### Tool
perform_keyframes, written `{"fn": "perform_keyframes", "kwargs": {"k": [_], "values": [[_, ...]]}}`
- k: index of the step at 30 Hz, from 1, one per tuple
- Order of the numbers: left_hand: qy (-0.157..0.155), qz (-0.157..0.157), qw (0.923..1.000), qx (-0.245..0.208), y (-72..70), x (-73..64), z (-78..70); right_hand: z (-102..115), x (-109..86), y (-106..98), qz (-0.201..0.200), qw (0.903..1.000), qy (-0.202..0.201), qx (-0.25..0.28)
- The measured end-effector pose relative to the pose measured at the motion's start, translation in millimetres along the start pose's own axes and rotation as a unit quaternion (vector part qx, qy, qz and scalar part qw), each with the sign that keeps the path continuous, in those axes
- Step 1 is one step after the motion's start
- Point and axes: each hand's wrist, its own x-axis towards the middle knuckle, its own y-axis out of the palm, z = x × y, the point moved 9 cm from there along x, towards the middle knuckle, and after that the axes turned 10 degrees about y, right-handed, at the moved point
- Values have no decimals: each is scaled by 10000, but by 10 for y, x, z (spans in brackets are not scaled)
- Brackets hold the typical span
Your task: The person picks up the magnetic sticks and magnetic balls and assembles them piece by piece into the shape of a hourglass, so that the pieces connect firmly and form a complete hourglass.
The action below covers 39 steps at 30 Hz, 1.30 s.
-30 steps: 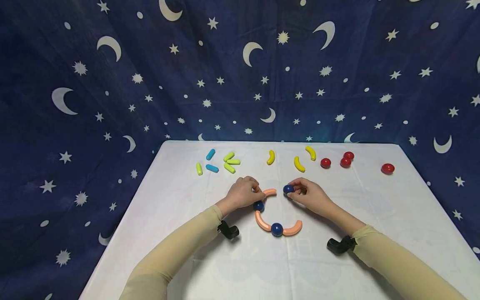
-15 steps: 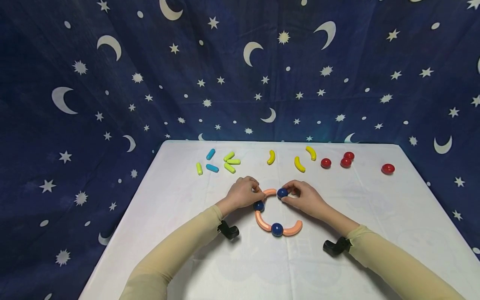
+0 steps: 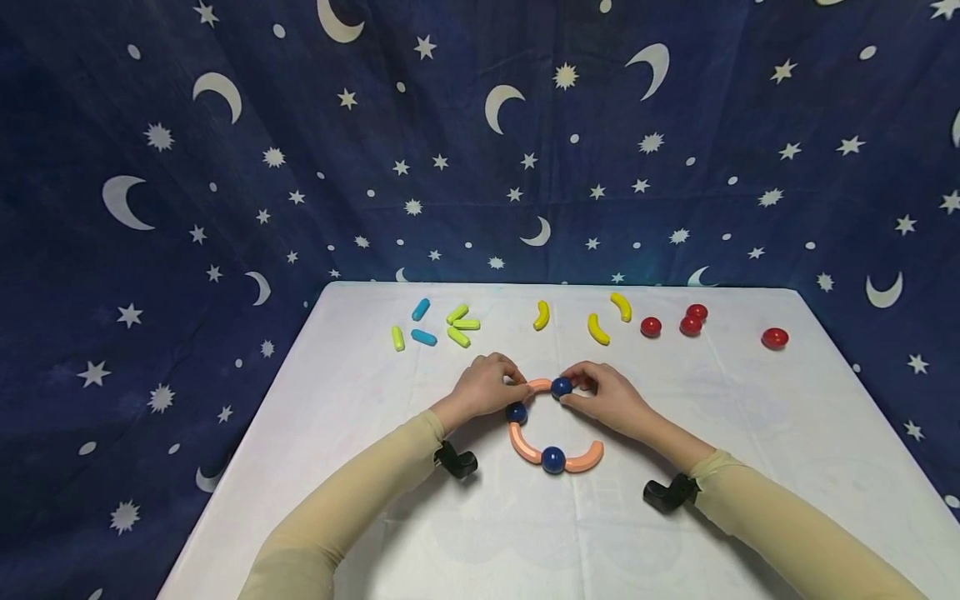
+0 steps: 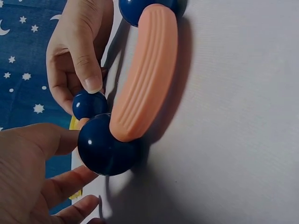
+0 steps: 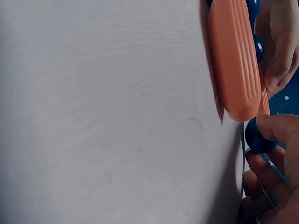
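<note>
A ring-like chain of ridged orange curved sticks and dark blue balls lies mid-table. My left hand (image 3: 486, 385) pinches the upper orange curved stick (image 3: 540, 385), its fingertips partly covering it. Between thumb and fingers of my right hand (image 3: 609, 398) is a blue ball (image 3: 561, 387), right at that stick's free end. Below the left fingers sits another blue ball (image 3: 517, 413). From there a second curved stick (image 3: 525, 444) leads down to a bottom ball (image 3: 552, 460) and a third curved stick (image 3: 585, 458). The left wrist view shows the right thumb on its ball (image 4: 88, 103).
Farther back lie blue short sticks (image 3: 423, 337), several lime ones (image 3: 459, 337), yellow curved sticks (image 3: 598, 329) and several red balls (image 3: 651, 327). The white-covered table (image 3: 480, 533) ends at a dark blue star-patterned cloth (image 3: 480, 167).
My right hand has moved left with the blue ball, bringing it up to the end of the upper curved stick. The left hand has stayed in place.
</note>
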Motion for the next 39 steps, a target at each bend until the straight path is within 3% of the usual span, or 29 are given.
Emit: {"fn": "perform_keyframes", "kwargs": {"k": [8, 14, 20, 23, 27, 30, 35, 39], "values": [[19, 40, 10000, -16, -24, 12, -22, 76, 59, 44, 48, 9993, -373, -31], [21, -18, 10000, 52, -27, 20, -20, 63, 65, 27, 92, 9996, -249, 9], [21, -66, 9999, 112, -20, 32, 4, 8, -117, -159, -142, 9994, -152, -259], [56, -44, 9998, 168, -17, 36, 12, 7, -288, -201, 117, 9972, -415, -607], [56, -22, 9998, 203, -27, 22, 22, 81, -543, -120, 824, 9852, -1019, -1108], [74, -25, 9998, 182, -39, 12, 26, 163, -687, -33, 1040, 9695, -1538, -1601], [172, -11, 9998, 133, -42, 8, 12, 255, -769, 34, 774, 9410, -2285, -2375], [160, 71, 9998, 125, -27, 8, 4, 218, -663, -35, 443, 9381, -2263, -2584]]}}
